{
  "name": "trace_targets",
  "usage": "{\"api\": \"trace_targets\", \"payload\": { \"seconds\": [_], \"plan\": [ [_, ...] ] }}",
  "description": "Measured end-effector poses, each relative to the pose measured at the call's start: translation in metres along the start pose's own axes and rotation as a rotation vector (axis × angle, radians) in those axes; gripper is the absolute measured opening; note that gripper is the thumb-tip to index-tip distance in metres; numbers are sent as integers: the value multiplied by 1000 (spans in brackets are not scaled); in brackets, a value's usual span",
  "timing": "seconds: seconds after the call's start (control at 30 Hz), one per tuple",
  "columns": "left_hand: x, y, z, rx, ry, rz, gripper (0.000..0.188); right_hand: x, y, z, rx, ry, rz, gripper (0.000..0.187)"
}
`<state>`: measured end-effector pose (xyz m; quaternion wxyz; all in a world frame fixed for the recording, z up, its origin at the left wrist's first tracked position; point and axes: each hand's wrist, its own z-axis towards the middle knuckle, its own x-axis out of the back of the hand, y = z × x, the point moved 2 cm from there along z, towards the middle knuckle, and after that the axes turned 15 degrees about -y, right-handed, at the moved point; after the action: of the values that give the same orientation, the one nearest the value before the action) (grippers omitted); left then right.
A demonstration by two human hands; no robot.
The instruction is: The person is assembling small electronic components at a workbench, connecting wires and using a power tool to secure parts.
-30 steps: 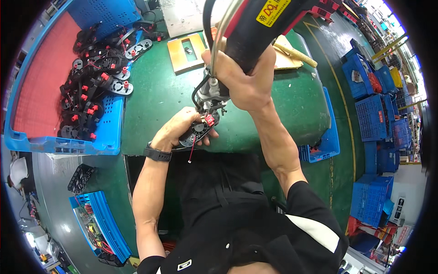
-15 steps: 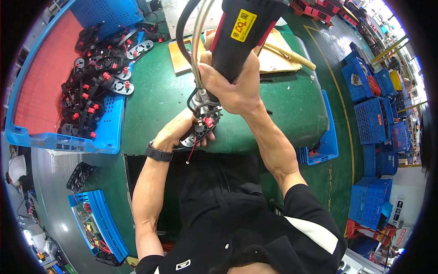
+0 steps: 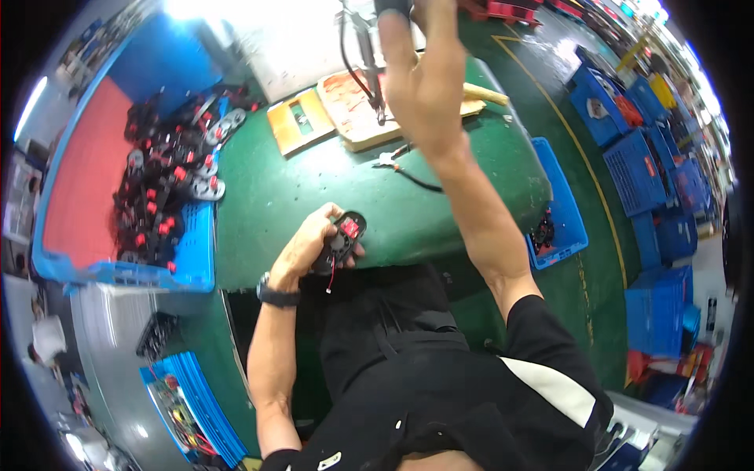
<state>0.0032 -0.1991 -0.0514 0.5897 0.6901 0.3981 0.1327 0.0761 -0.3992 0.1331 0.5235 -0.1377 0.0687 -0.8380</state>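
My left hand (image 3: 312, 234) is closed around a small black plastic part (image 3: 341, 242) at the near edge of the green table. The part has a red block (image 3: 350, 228) on top, a round grille, and a thin red wire with a white plug hanging below. My right hand (image 3: 424, 86) is raised high over the table's far side, blurred. Its thumb and fingers reach round the black body of a power screwdriver (image 3: 391, 6), mostly cut off by the upper edge. The screwdriver's metal tip (image 3: 382, 116) points down, well apart from the black part.
A blue crate (image 3: 200, 251) at left holds a heap of similar black parts (image 3: 161, 184). On the green table (image 3: 259, 204) lie a wooden frame (image 3: 300, 123), a padded board (image 3: 357, 141) and dark-handled pliers (image 3: 389, 160). Another blue crate (image 3: 567, 204) stands beyond the right edge.
My right hand has lifted the screwdriver up and away from the black part. The part stays in my left hand, and its red block now shows uncovered. The view has shifted slightly.
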Motion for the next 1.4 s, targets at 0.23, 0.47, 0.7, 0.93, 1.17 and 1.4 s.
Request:
{"api": "trace_targets", "payload": {
  "seconds": [0.23,0.47,0.7,0.93,1.17,1.4],
  "plan": [
    [-53,7,8,-131,-98,20,28,36,-22,-191,-642,-1088,263,28],
    [-97,9,51,-321,-129,469,40,191,2,-255,-1177,-49,478,22],
    [-38,-31,59,-360,236,538,21,348,115,-374,-1329,916,209,43],
    [-45,-29,55,-383,309,529,14,208,39,-274,-747,131,-374,17],
    [-53,-21,54,-311,388,569,12,91,42,-252,-535,-385,-304,9],
    [-45,-29,56,-369,352,427,9,95,32,-242,-605,-567,-307,26]
  ]
}}
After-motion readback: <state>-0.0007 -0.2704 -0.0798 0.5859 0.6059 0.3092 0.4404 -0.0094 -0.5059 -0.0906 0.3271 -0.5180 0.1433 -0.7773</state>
